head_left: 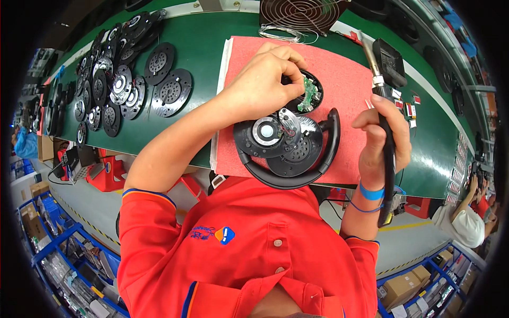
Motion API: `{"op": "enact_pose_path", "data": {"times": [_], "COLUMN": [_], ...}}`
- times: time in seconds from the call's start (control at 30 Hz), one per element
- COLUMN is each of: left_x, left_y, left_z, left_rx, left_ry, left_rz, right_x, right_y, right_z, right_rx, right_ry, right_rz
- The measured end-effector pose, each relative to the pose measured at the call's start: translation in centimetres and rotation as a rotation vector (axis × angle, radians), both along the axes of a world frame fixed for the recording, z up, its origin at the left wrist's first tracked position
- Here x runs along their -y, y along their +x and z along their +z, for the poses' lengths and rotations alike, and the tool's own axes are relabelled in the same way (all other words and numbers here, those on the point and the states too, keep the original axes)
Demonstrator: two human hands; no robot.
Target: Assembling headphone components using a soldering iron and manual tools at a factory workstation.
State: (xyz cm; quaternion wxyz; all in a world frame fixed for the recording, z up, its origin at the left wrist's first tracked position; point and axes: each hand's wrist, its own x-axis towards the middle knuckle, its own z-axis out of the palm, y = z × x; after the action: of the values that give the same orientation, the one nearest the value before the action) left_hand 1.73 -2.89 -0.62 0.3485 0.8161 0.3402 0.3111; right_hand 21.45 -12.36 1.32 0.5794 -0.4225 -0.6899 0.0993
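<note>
My right hand (389, 132) grips a soldering iron (388, 143) by its black handle, its metal barrel pointing up and away. My left hand (270, 79) is closed, thumb and fingertips pinched at the left edge of an open headphone ear cup (317, 79). Whatever sits between those fingertips is hidden. Inside that cup shows a green circuit board (310, 95). Below my left hand lie the headphone's black headband (334, 143) and its other ear cup (245, 139). Round speaker plates (299, 153) rest inside the band's curve. All this lies on a pink foam mat (344, 74).
Many black speaker plates (122, 85) are heaped on the green bench (207, 63) at left. A fan with a wire grille (301, 13) stands at the back. To the right are a black holder (389, 62) and small battery packs (410, 110). Another person (461, 217) works at far right.
</note>
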Motion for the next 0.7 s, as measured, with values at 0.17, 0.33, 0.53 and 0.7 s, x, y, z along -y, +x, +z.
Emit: {"op": "enact_pose_path", "data": {"times": [0.17, 0.33, 0.53, 0.7], "left_x": [-0.1, 0.0, 0.1, 0.1], "left_y": [0.0, 0.3, 0.2, 0.2], "left_z": [-0.2, -0.6, -0.7, -0.6], "left_rx": [-0.04, -0.048, -0.042, -0.047], "left_ry": [-0.017, 0.059, 0.093, 0.082], "left_rz": [0.013, 0.041, 0.045, 0.04], "right_x": [-0.2, -0.1, 0.3, 0.2], "right_y": [0.0, -0.3, -0.6, -1.0], "right_z": [1.1, 0.3, 0.0, 0.0], "right_rx": [0.095, 0.121, 0.116, 0.102], "right_ry": [0.104, 0.091, 0.023, -0.008], "right_rz": [-0.011, -0.01, -0.028, -0.016]}}
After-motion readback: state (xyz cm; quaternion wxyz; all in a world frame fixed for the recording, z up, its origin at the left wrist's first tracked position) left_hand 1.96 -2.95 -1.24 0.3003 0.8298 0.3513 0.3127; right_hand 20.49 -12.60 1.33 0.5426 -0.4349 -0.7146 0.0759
